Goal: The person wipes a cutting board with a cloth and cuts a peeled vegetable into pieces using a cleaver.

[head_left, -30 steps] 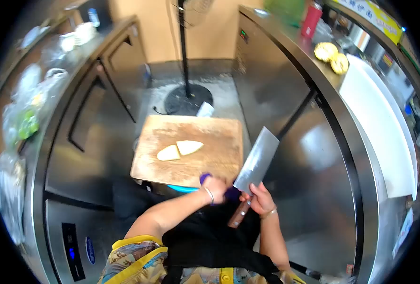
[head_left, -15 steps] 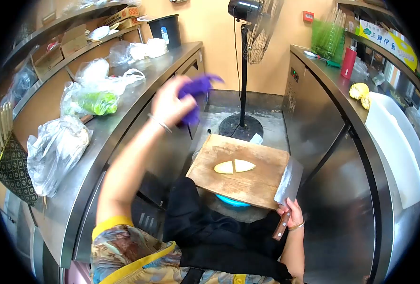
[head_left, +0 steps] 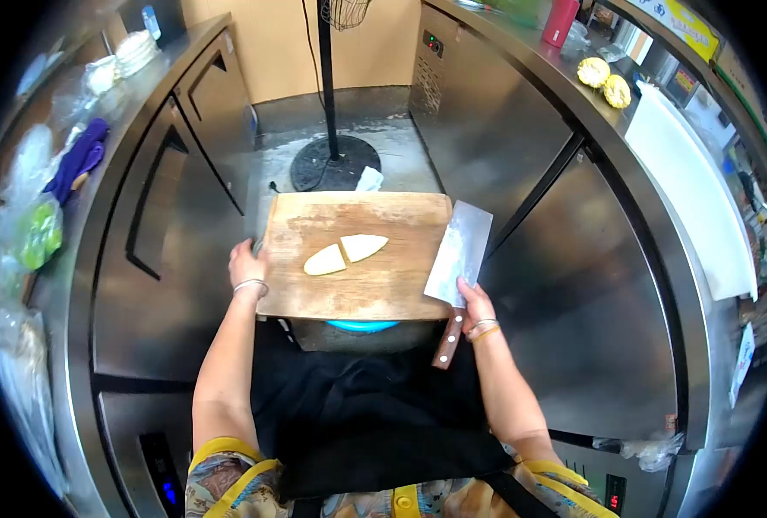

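A wooden cutting board (head_left: 358, 298) lies in front of my knees, over something blue. On it are two pale yellow cut vegetable pieces (head_left: 364, 248), flat and set end to end with a thin gap. My left hand (head_left: 247, 266) is at the board's left edge, fingers curled around it and partly hidden. In my right hand (head_left: 477, 309) is a cleaver (head_left: 465, 246) with a riveted wooden handle; I hold it where blade meets handle, thumb on the blade. The blade overlaps the board's right edge.
Steel counters with cabinet doors flank me. A purple cloth (head_left: 79, 160) and bagged greens (head_left: 40, 233) lie on the left counter. Corn pieces (head_left: 604, 82), a red bottle (head_left: 560, 24) and a white tray (head_left: 686, 181) are at right. A fan base (head_left: 335, 164) stands beyond the board.
My left hand has let go of the purple cloth, now on the left counter, and come down to the board. The board sits straighter in view. The cleaver stays in my right hand.
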{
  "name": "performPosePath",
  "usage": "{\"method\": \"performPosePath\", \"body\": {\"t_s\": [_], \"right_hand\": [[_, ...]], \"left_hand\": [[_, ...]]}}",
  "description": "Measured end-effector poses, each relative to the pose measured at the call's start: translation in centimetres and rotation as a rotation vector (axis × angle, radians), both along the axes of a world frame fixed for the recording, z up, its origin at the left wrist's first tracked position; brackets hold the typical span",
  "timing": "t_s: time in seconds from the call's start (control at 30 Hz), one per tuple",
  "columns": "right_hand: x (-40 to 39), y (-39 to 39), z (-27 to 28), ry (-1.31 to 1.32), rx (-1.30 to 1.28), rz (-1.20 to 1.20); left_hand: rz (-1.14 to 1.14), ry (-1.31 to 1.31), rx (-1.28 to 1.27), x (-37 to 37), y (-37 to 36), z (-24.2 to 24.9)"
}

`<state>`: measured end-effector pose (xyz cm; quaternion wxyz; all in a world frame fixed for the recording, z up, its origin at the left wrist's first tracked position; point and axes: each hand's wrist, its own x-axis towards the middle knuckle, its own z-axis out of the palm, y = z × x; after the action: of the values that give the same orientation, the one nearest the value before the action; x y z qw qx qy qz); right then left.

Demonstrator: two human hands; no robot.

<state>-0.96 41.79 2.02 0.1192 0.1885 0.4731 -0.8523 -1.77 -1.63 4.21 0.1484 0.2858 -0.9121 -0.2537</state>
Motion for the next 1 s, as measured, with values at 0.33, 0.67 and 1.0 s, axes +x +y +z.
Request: {"method": "performPosePath", "body": {"t_s": [0.33,0.67,1.0], "right_hand": [[-3.2,0.8,-7.6,-0.189,0.315,-0.221],[-4.4,1.4,-9.0,-0.172,0.332,-0.197],[-2.9,1.4,-7.7,-0.196,0.225,-0.259]], "left_hand": [[0.189,-0.377,0.296,0.3,-0.5,-7.5],[0.536,0.402,0.677,7.0,11.1,-12.2],[0.425,0.034,1.623,5.7,13.1,-13.8]]}}
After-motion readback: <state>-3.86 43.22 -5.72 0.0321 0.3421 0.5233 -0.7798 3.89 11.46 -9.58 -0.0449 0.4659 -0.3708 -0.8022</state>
